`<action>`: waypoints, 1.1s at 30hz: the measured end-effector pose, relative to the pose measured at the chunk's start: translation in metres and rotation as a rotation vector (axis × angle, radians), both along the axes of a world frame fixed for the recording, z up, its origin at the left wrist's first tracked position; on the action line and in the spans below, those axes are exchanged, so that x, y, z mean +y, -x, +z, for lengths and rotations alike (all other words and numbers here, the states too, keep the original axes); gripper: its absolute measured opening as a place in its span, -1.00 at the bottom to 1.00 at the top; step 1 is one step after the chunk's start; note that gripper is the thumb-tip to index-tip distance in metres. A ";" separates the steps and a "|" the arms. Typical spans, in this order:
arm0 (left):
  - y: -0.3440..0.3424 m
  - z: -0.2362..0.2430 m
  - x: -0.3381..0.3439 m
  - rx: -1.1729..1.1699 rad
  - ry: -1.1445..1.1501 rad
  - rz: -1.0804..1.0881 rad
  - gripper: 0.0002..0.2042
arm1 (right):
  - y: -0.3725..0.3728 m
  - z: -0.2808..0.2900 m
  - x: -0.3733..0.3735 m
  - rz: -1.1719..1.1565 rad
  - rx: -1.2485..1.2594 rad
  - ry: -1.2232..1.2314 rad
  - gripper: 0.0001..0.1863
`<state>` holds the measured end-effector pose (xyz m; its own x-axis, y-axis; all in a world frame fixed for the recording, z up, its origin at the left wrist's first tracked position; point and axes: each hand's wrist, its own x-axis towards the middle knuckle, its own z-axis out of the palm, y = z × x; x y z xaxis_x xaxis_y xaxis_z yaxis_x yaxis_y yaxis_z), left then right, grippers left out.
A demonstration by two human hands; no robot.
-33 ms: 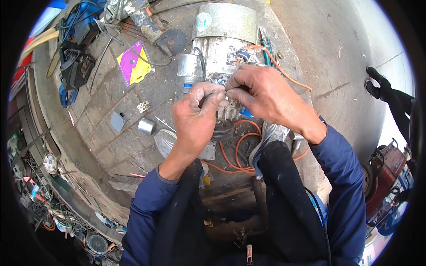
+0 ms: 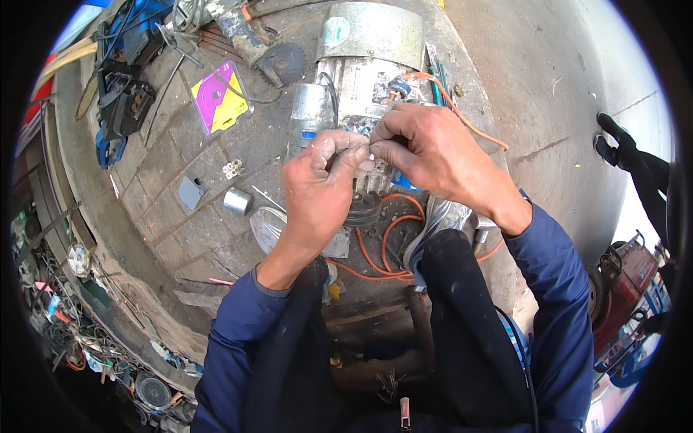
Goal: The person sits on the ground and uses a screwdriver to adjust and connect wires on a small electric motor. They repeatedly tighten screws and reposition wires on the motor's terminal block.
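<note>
Over a grey electric motor (image 2: 372, 32), both my hands meet fingertip to fingertip. Thumb and forefinger of my left hand (image 2: 317, 184) are pinched together. My right hand (image 2: 444, 155) makes a similar pinch just beside them. Whatever sits between the fingertips is too small to make out. The motor's middle is partly hidden under my fingers. A silver cylinder (image 2: 309, 108) is attached to its left side, with a black lead above. From the motor's right side an orange cable (image 2: 462, 119) runs out, and more of it coils below by my shoes.
On the left lie a white terminal block (image 2: 232, 169), a grey plate (image 2: 192, 193), a metal cup-like cylinder (image 2: 237, 202) and a pink-and-yellow disc package (image 2: 221, 97). A toothed blade (image 2: 285, 66) and black-blue power tools (image 2: 123, 115) are farther off. Another person's legs (image 2: 639, 155) and a red machine (image 2: 629, 278) are at right.
My hands keep the same pinched pose over the motor. The view has shifted very slightly.
</note>
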<state>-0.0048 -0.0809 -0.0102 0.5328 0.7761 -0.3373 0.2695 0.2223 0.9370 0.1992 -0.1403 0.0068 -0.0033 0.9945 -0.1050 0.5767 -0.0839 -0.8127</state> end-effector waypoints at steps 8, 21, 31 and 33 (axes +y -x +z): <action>0.008 -0.001 0.015 0.090 -0.056 -0.114 -0.87 | 0.012 0.009 0.012 0.003 -0.123 0.135 -0.84; 0.022 -0.003 0.026 0.156 -0.892 -0.101 -0.75 | 0.006 0.007 0.019 0.095 -0.196 0.173 -0.88; 0.027 -0.013 0.024 0.157 -0.918 -0.066 -0.72 | 0.013 0.008 0.023 0.098 -0.267 0.205 -0.86; 0.027 -0.015 0.023 0.160 -0.932 -0.071 -0.72 | 0.013 0.007 0.024 0.105 -0.283 0.205 -0.86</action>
<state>-0.0317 -0.0584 -0.0252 0.5900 0.7374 0.3290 0.3941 -0.6186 0.6798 0.1860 -0.1164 0.0138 -0.0463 0.9484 -0.3138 0.7906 -0.1572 -0.5919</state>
